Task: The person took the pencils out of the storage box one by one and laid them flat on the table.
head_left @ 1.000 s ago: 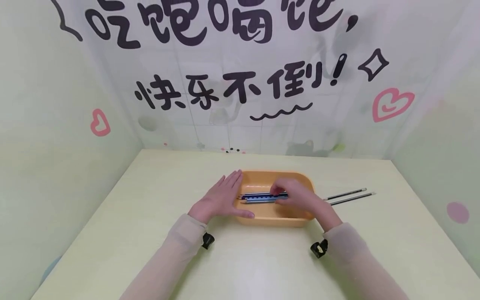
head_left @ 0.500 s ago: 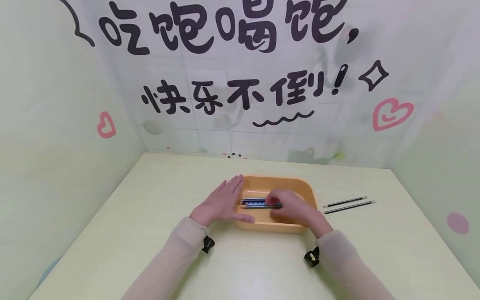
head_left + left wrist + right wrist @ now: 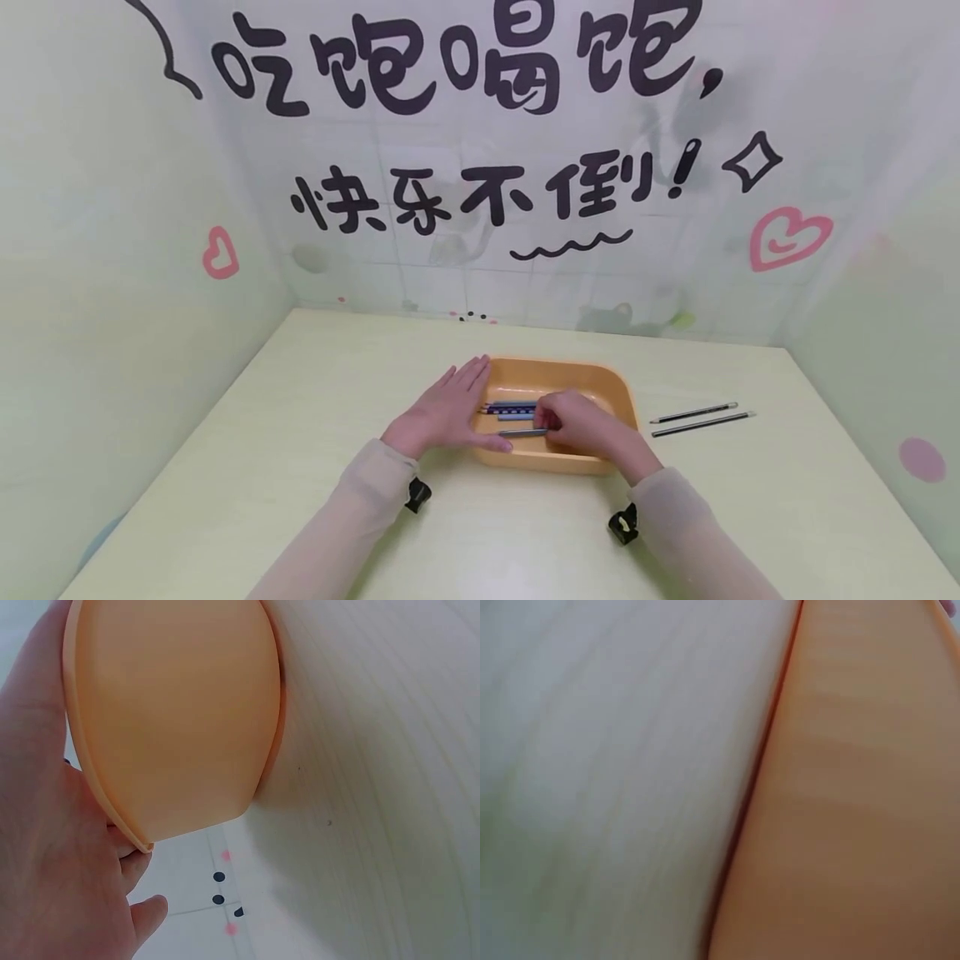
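An orange plastic tray (image 3: 558, 463) stands on the table with several pencils (image 3: 512, 410) lying side by side in it. Across its left end rests my left hand (image 3: 442, 412), fingers straight along the rim; the left wrist view shows that hand against the tray's outer wall (image 3: 180, 712). Inside the tray, my right hand (image 3: 583, 423) pinches a grey-blue pencil (image 3: 517, 433) close to the front wall, apart from the others. The hand covers that pencil's right end. Only the tray's side (image 3: 840, 825) and the tabletop fill most of the right wrist view.
To the right of the tray, two dark pencils (image 3: 693, 412) lie nearly parallel on the pale table (image 3: 480, 542). A printed wall sheet (image 3: 420, 275) stands behind, with side walls left and right. Black devices (image 3: 417, 495) are on both wrists.
My right hand has drawn one pencil away from the others toward the tray's front wall. The left hand stays on the rim. The head view has tilted slightly upward.
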`<state>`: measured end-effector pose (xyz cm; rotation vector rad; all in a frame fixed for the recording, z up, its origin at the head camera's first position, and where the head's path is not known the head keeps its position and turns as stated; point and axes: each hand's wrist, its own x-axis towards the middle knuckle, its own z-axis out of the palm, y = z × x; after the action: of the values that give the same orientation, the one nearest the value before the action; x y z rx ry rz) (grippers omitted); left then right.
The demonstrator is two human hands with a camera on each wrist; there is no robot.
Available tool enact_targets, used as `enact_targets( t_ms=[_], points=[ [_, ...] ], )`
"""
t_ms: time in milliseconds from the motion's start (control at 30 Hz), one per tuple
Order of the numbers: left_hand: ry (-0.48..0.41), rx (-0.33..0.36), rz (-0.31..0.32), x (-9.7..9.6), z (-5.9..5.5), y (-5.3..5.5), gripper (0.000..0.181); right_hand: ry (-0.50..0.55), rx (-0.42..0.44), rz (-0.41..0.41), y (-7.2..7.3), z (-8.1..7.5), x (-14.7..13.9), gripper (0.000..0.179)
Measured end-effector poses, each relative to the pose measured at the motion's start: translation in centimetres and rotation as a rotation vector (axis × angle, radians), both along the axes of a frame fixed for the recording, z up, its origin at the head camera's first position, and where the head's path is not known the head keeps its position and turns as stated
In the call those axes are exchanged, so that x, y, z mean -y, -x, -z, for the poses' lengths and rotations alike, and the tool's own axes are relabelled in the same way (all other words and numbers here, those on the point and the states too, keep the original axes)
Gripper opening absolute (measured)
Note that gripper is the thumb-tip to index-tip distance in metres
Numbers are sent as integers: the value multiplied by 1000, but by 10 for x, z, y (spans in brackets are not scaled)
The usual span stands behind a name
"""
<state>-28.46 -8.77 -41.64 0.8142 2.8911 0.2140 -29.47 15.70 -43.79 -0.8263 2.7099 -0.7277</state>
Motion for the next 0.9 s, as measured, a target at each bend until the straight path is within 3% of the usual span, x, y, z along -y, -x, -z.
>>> enact_targets(
  t_ms=[167,433,700,900],
  points=[
    [-10,8,3,-1,-1,-1,128,51,-1,1,-2,0,-6,17],
    [-9,-3,9,-2,-3,0,128,113,-53,-32,-6,-13,-14,16],
    [-8,9,-9,-1,-2,-1,128,167,-175,-107,-12,-24,-21,20],
    [7,4,0,-1,-2,-1,128,215,-214,-129,-20,-35,-25,20]
  ],
)
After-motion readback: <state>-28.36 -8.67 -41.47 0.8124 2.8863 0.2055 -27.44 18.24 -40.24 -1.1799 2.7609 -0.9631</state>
